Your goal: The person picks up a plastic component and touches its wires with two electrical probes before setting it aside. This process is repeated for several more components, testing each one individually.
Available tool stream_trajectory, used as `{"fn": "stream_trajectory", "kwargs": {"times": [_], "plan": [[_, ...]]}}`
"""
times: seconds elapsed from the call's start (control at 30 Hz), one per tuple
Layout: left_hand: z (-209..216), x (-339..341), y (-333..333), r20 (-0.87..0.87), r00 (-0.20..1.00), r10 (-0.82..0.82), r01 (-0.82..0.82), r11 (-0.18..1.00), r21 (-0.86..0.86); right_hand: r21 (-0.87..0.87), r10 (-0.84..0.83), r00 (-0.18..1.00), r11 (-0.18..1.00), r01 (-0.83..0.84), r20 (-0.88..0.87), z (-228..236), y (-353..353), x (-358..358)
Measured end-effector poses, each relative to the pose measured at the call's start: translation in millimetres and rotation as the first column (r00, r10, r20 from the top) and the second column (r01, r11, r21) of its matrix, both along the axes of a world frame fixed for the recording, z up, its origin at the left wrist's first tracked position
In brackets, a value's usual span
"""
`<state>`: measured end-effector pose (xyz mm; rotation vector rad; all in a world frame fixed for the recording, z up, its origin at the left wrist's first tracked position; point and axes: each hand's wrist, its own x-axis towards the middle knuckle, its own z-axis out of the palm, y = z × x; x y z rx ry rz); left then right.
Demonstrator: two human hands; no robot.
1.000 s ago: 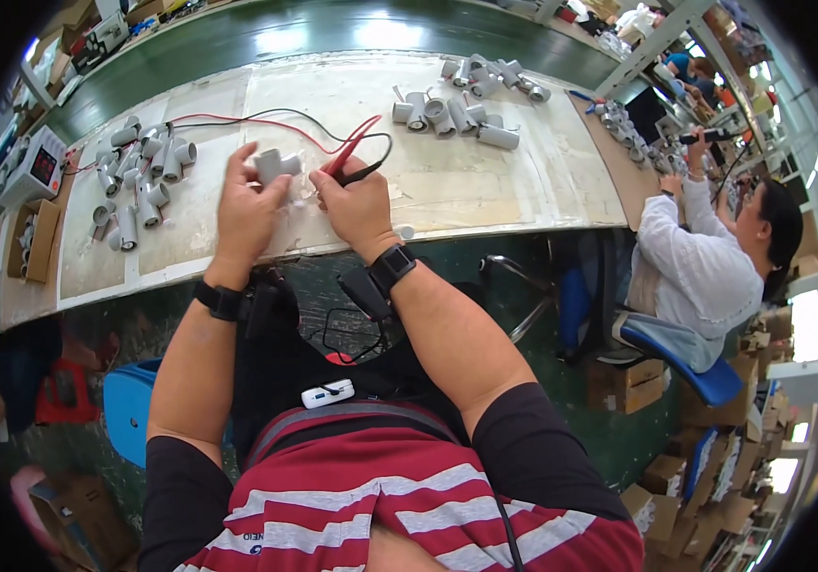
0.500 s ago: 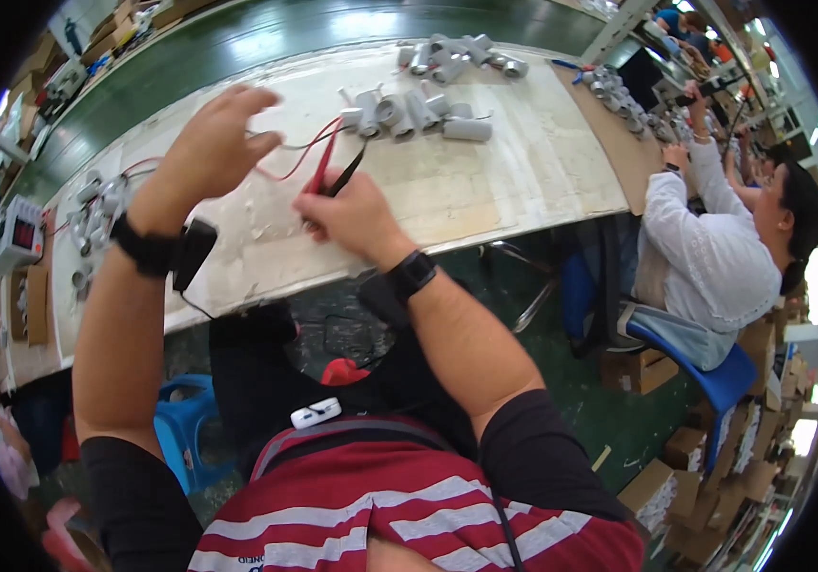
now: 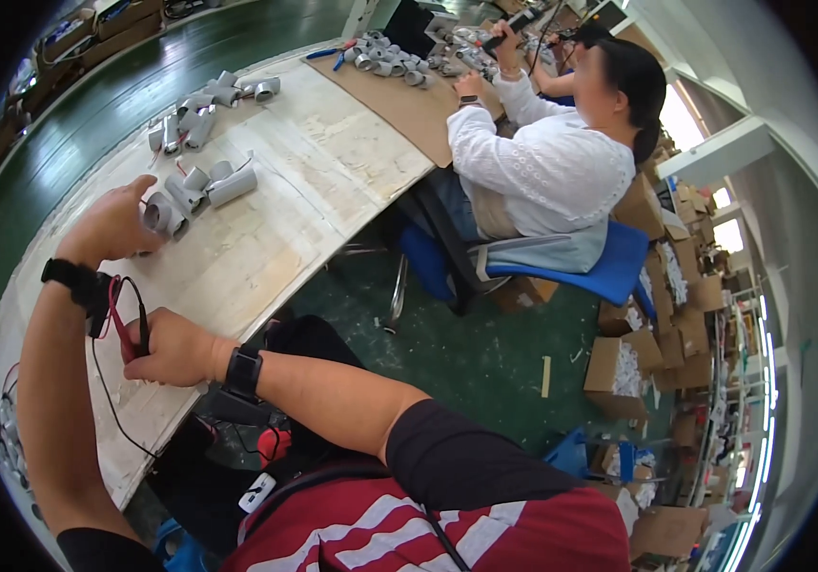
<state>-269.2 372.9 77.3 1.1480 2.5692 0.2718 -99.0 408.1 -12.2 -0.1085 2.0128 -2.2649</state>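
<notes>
My left hand (image 3: 115, 225) reaches over the table beside a group of grey cylindrical housings. Its fingers are apart, around the near side of one grey cylinder (image 3: 176, 221); whether they touch it I cannot tell. Close to the table's front edge, my right hand (image 3: 173, 349) is closed around a pair of test probes (image 3: 130, 345), one red and one black, with their leads looping up towards my left wrist. More grey cylinders, such as one lying on its side (image 3: 234, 186), sit just beyond my left hand, some with thin wires.
Further grey cylinders (image 3: 201, 127) lie along the far side of the white table (image 3: 280, 205). A co-worker in a white top (image 3: 547, 172) sits at the right by a brown board (image 3: 395, 105). A blue chair (image 3: 609, 262) and cardboard boxes (image 3: 619, 367) stand behind.
My view has swung to the right. My left hand has moved to the grey cylinders, and my right hand, still holding the probes, has come back towards the table's front edge.
</notes>
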Motion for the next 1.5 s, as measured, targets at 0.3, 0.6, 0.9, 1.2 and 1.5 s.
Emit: {"fn": "stream_trajectory", "kwargs": {"times": [0.3, 0.6, 0.9, 1.2, 1.5], "plan": [[-6, -38, -167, -0.126, 0.985, 0.116, -0.043, 0.880, 0.473, 0.138, -0.073, 0.950, 0.983, 0.120, -0.305, -21, -24, -5], [-70, 83, -256, 0.668, 0.423, -0.611, -0.882, -0.111, 0.457, -0.086, 0.050, 0.998, 0.995, -0.046, 0.042, -16, -7, -4], [-111, 141, -244, 0.701, 0.356, -0.618, -0.922, -0.112, 0.370, -0.242, 0.069, 0.996, 0.969, -0.055, 0.050, -10, -5, -10], [-115, 158, -237, 0.723, 0.638, 0.263, -0.767, 0.138, 0.627, -0.252, 0.032, 0.998, 0.967, -0.018, 0.051, -7, -9, -12], [-60, 131, -223, 0.381, 0.823, 0.422, -0.551, 0.756, 0.354, -0.234, 0.039, 0.998, 0.972, -0.027, 0.047, -10, -7, -11]]}}
